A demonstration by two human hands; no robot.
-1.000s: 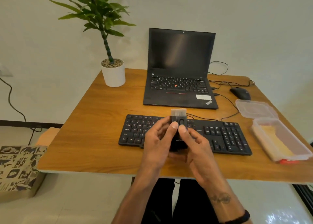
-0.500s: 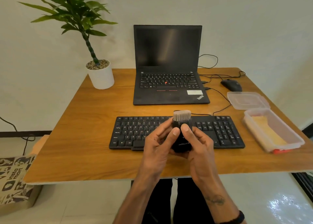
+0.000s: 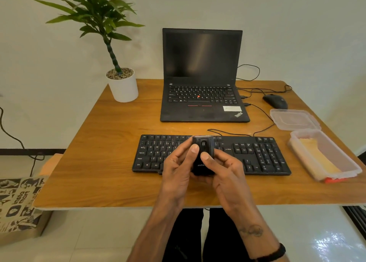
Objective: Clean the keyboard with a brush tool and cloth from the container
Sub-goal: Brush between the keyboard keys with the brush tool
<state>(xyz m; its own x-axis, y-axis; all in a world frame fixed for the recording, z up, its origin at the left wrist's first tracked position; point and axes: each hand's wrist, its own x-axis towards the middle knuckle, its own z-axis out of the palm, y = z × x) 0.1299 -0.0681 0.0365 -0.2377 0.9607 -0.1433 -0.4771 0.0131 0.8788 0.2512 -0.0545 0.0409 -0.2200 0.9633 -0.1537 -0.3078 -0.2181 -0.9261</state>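
Observation:
Both hands hold a small black brush tool (image 3: 203, 145) upright above the middle of the black keyboard (image 3: 263, 156). My left hand (image 3: 177, 170) grips its left side, thumb on the front. My right hand (image 3: 225, 172) grips its right side, with the thumb just below a slider on the tool's front. No bristles show at the tool's top. The open clear container (image 3: 336, 168) at the right holds a yellow cloth (image 3: 316, 156).
The container's lid (image 3: 295, 120) lies behind the container. A black mouse (image 3: 275, 101) and cables sit at the back right. An open laptop (image 3: 202, 77) stands behind the keyboard, with a potted plant (image 3: 122, 85) at the back left. A printed bag (image 3: 17, 202) sits on the floor at the left.
The pale bristles that stuck out of the tool's top are no longer visible. My right thumb has moved down the tool's front. The tool stays between both hands over the keyboard.

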